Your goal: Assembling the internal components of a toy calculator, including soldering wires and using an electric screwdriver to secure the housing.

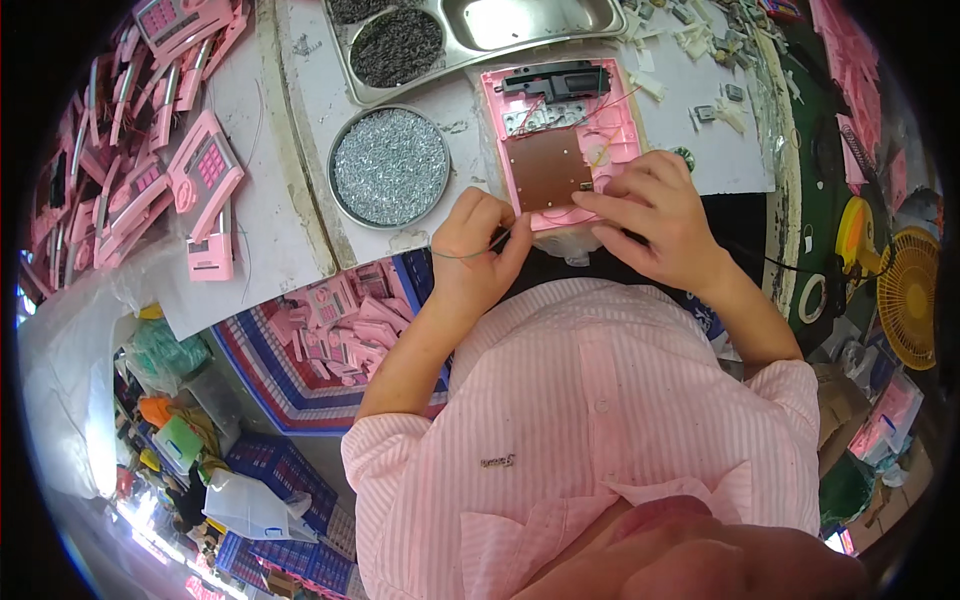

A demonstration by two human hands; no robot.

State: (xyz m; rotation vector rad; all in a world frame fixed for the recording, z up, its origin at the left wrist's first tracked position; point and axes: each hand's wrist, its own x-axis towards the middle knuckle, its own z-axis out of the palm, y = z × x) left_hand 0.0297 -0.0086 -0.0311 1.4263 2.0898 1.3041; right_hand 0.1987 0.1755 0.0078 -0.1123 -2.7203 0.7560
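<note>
An open pink plastic casing [630,146] lies in front of me with a brown circuit board [545,168] fitted in its near part. At its far end sit a black plastic mechanism [555,82] and a silvery metal plate [545,119]; thin red and yellow wires run beside them. My left hand [478,250] is closed in a pinch on a thin dark green wire [455,256] by the casing's near left corner. My right hand [655,215] grips the casing's near right corner, index fingertip on the board and thumb by the near edge.
A round dish of small silvery screws [390,165] stands left of the casing. Behind it is a metal tray [400,48] with dark small parts. Pink phone-like units [205,175] pile up at far left. Below the table edge sits a blue basket [260,365] of pink parts. A yellow fan [908,295] is at right.
</note>
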